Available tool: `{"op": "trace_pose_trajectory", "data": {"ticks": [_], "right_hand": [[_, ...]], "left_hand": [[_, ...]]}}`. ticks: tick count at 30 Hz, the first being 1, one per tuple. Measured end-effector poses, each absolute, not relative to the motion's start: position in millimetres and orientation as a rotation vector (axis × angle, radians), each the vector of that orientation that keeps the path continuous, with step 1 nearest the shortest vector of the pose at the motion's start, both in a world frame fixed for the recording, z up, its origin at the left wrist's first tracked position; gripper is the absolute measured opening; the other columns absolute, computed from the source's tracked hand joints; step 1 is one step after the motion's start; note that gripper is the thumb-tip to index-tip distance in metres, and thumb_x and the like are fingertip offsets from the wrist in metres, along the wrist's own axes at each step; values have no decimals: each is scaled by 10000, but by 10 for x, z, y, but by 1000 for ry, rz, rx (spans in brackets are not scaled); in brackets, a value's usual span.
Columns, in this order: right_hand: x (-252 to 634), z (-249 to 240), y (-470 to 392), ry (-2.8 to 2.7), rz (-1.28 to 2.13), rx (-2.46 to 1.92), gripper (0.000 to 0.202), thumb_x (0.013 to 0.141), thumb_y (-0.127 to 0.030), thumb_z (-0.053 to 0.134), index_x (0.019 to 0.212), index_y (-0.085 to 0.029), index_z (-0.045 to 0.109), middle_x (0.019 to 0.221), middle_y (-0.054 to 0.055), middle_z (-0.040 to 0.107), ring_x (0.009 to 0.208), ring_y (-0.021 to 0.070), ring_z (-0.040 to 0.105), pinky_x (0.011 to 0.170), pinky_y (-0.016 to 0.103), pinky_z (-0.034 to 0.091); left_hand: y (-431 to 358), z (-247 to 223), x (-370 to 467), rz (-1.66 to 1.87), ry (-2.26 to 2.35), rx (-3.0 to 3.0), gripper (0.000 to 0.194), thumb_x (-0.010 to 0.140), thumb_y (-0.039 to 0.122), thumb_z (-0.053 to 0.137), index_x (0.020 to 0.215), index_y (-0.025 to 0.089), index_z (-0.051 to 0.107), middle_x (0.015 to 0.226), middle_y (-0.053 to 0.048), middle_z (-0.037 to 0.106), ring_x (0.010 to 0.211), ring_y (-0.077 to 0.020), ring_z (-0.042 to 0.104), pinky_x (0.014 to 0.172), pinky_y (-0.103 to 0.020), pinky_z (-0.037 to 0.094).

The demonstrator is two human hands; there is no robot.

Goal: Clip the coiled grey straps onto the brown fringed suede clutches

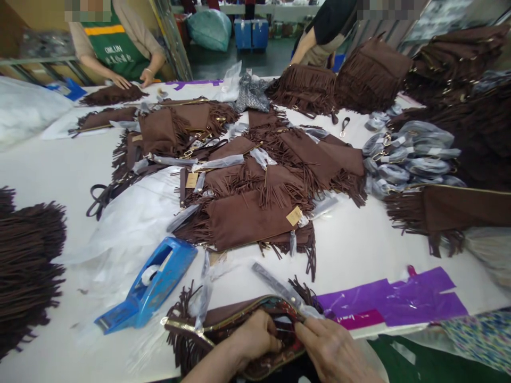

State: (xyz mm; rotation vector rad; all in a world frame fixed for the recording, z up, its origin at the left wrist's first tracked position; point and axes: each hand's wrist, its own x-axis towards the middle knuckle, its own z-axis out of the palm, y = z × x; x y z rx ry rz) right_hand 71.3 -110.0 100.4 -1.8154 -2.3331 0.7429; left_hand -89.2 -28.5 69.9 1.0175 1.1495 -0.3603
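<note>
A brown fringed bag (223,314) lies at the table's near edge with its gold zipper undone and its patterned lining showing. Inside its mouth, my left hand (257,338) has its fingers curled together; what they hold, if anything, is hidden. My right hand (331,346) grips the right side of the bag's opening, fingers closed on the edge. Something thin and pale shows between the two hands, too small to name. A plastic-wrapped strap (275,282) lies over the bag's far side. Just beyond is another brown fringed bag (249,218) with a tan tag (294,215).
A blue tape dispenser (154,284) stands left of the bag. Purple tape (399,298) lies at right. Several fringed bags are heaped mid-table, with wrapped straps (411,151) beside them. Brown fringe (30,271) fills the left edge. Two people work across the table, one in a green apron (114,50).
</note>
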Motion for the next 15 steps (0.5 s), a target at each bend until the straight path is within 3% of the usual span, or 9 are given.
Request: {"op": "trace_pose_trajectory", "data": {"ticks": [7,10,13,15], "right_hand": [[705,1020,-1089,-2308,812,-1841,276,720,25,441,840,-200,546,811,23,579,668,151,507,596,246,341],[689,1043,-1084,-2380,827,-1840,267,706,23,456,818,-198,555,815,25,585,649,148,513,561,249,325],[661,1068,-1068,-2449,788,-1846,265,665,20,475,792,-194,565,796,29,588,642,155,520,554,261,315],[638,1078,-1049,-2478,778,-1857,273,636,18,481,783,-191,576,789,33,594,648,162,528,559,269,313]], "left_hand": [[-292,586,-785,-241,1187,742,164,499,52,510,591,159,595,370,81,399,349,-73,289,396,-211,206],[-308,534,-834,-233,1242,673,108,510,84,495,540,143,581,306,75,345,300,-67,235,372,-220,128],[-329,488,-902,-197,1262,622,23,537,142,548,517,133,554,316,61,371,309,-59,264,378,-216,131],[-345,466,-943,-138,1265,594,110,560,229,606,565,131,556,369,54,423,349,-55,315,398,-202,162]]}}
